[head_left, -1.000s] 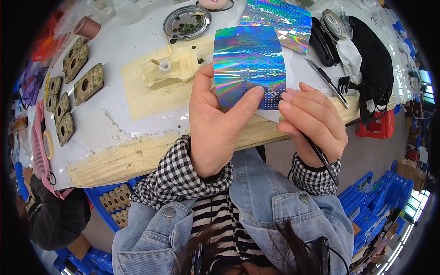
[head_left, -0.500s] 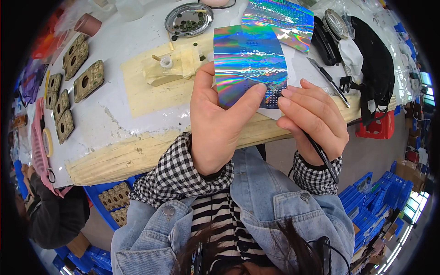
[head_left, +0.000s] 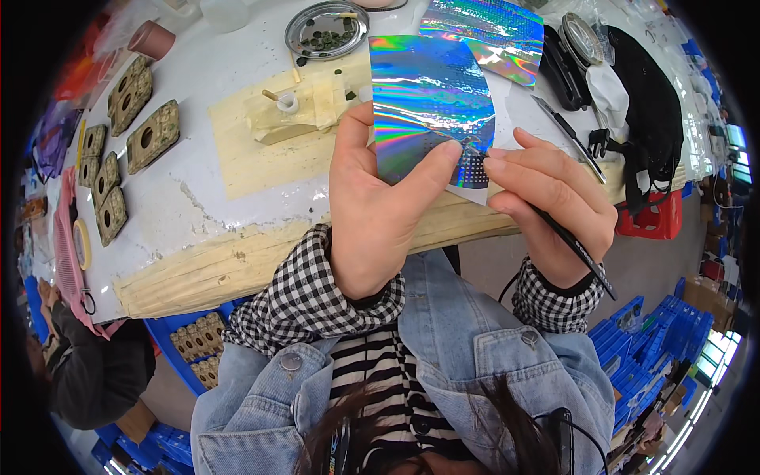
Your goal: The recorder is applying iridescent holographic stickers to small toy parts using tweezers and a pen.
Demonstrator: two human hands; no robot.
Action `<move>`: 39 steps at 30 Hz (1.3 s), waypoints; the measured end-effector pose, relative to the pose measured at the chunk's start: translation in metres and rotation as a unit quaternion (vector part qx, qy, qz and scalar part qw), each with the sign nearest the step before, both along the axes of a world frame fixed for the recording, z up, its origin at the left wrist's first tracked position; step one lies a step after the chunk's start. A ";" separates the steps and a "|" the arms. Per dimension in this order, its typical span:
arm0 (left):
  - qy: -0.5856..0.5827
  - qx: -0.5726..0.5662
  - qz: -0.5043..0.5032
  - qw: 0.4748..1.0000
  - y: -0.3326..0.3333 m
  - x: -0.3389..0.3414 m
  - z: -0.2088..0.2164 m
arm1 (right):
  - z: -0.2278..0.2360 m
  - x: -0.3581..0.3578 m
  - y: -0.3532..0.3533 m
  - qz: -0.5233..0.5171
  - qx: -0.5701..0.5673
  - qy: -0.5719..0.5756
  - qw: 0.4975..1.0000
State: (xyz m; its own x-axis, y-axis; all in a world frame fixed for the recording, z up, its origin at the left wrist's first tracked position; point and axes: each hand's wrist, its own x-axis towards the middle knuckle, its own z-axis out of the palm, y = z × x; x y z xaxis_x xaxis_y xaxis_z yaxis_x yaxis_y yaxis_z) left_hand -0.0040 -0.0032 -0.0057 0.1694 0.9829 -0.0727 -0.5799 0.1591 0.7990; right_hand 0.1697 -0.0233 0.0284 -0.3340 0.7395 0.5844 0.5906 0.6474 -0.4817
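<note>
My left hand (head_left: pixel 380 190) grips a shiny rainbow-coloured holographic sticker sheet (head_left: pixel 427 87), thumb on its face and fingers behind. Small squares in rows mark the sheet's lower right corner, where it bends slightly. Closed around slim black tweezers (head_left: pixel 574 241), my right hand (head_left: pixel 554 198) has its fingertips at that corner; the tweezers' tips are too small to make out clearly. A second holographic sheet (head_left: pixel 495 39) lies on the table behind the held one.
Camouflage-patterned pieces with round holes (head_left: pixel 153 136) lie at left. Behind the hands are a taped block with a small white cup (head_left: pixel 287 103) and a round metal dish (head_left: pixel 297 36) of dark bits. A black pen-shaped knife (head_left: pixel 566 131) and black stapler-like object (head_left: pixel 564 75) lie right.
My right hand has shifted slightly right and down, and the tweezers' rear end has swung right. The held sheet tilts a little differently, its lower right corner now lower.
</note>
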 end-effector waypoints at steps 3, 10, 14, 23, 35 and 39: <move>-0.009 0.000 0.000 1.000 0.000 0.000 0.000 | 0.005 -0.001 0.001 0.005 -0.017 0.011 1.000; -0.023 -0.017 -0.006 1.000 0.000 -0.001 0.002 | 0.000 -0.001 0.001 0.013 0.013 -0.002 1.000; -0.025 -0.014 -0.002 1.000 0.000 -0.001 0.001 | 0.002 -0.001 0.000 0.014 0.024 -0.015 1.000; -0.031 -0.017 0.004 0.999 0.000 0.000 0.003 | 0.002 -0.002 -0.001 0.006 0.022 -0.008 1.000; -0.029 -0.024 0.007 0.999 -0.001 0.000 0.004 | 0.003 -0.004 0.000 0.008 0.015 -0.010 1.000; -0.032 -0.025 0.001 0.999 -0.001 -0.001 0.004 | 0.001 -0.002 0.000 0.009 0.016 -0.011 1.000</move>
State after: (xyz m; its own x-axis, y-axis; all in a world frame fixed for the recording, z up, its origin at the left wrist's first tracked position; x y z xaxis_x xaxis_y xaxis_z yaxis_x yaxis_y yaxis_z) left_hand -0.0047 -0.0040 -0.0018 0.1725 0.9788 -0.1100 -0.6297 0.1955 0.7518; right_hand 0.1672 -0.0229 0.0294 -0.3600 0.7151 0.5992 0.5896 0.6722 -0.4479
